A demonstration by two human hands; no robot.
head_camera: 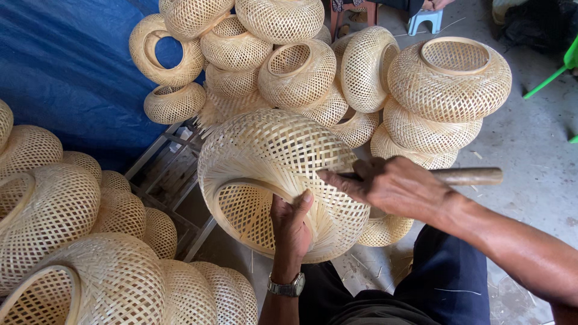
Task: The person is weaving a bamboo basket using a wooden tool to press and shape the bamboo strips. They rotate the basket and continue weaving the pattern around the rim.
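A blue tarpaulin [66, 66] fills the upper left of the frame, the largest thing in view. Against it and across the top centre rises a heap of finished woven bamboo shades [283, 66], round and pale, with open rims facing various ways; the top right one [448, 78] sits upright on two others. A second cluster of shades [66, 241] crowds the lower left corner. Grey concrete floor [536, 150] shows at the right, strewn with thin bamboo slivers.

In the centre of the frame is the woven bamboo shade being worked [277, 174], tilted so its open ring faces the lower left. The left hand [292, 225] comes up from the bottom centre, a metal wristwatch [287, 286] on the wrist, fingers curled over the ring's edge and thumb pressed on the outer weave, gripping the shade. The right hand [394, 186] reaches in from the right, closed around a wooden-handled tool [466, 176] whose handle sticks out toward the right; its tip lies against the shade's weave, hidden partly by the fingers. Dark trousers [445, 283] show at the bottom.
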